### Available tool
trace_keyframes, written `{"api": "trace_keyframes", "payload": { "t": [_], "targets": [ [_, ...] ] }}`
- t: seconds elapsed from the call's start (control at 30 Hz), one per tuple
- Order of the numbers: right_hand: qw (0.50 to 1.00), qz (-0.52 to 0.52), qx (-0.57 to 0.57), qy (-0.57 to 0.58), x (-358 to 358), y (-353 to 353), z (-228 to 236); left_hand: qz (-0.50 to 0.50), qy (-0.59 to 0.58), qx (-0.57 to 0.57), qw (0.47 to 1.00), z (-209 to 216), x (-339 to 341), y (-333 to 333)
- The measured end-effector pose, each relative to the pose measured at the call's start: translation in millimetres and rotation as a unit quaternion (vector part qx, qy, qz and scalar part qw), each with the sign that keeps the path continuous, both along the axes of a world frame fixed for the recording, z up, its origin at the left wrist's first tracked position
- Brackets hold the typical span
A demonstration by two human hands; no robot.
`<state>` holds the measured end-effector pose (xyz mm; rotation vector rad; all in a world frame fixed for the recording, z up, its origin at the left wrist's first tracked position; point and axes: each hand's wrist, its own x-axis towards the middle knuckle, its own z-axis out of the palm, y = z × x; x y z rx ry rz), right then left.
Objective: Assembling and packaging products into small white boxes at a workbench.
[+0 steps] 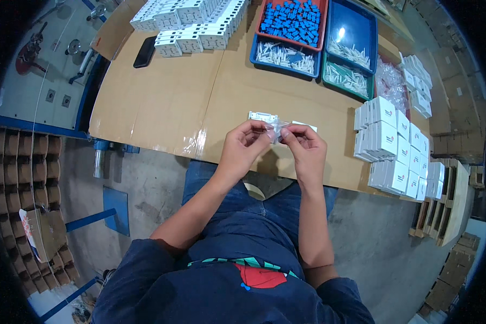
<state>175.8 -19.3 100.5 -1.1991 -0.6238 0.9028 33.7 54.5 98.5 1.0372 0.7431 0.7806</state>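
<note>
Head cam (fisheye, wide FOV): looks down from above & behind the fingers (pixel 252 126), approx. mid-view; range close, w/ forearms (pixel 200 208) and torso (pixel 205 289) on near side, tabletop (pixel 167 102) beyond, floor (pixel 151 208) L and R of them.

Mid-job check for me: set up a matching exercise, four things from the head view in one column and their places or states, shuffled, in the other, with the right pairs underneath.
Things
1. Phone
2. Clear plastic piece
3. Small blue pieces
4. Printed white boxes

Places or states
A. Heaped in a red tray
B. Stacked toward the right side of the cardboard-covered table
C. Pinched by the left hand and the right hand
D. Black, lying toward the table's left side

Right pairs
1-D, 2-C, 3-A, 4-B
</note>
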Motion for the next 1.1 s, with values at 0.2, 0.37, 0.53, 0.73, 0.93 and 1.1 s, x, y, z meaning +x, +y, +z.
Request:
{"api": "trace_keyframes", "payload": {
  "t": [0.2, 0.37, 0.53, 0.73, 0.93, 1.1],
  "targets": [
    [1.0, 0.003, -0.009, -0.005, 2, -2, -1, -0.048, -0.014, 0.0, 0.999, -8, -2, -1],
    [0.999, 0.014, -0.017, -0.029, 5, -5, -5, -0.058, -0.016, -0.017, 0.998, -9, -3, -3],
    [0.999, 0.029, -0.006, -0.015, 6, -4, -8, -0.076, -0.027, -0.007, 0.997, -12, -1, -4],
    [0.998, 0.047, -0.02, -0.036, 11, -4, -9, -0.067, -0.019, -0.009, 0.998, -10, -2, 0],
    [0.996, 0.079, -0.035, 0.001, 11, -8, 0, -0.03, -0.03, -0.006, 0.999, -5, 1, -1],
    [0.996, 0.086, -0.027, -0.015, 15, -10, -7, -0.017, -0.046, 0.015, 0.999, -5, 1, -3]
  ]
}}
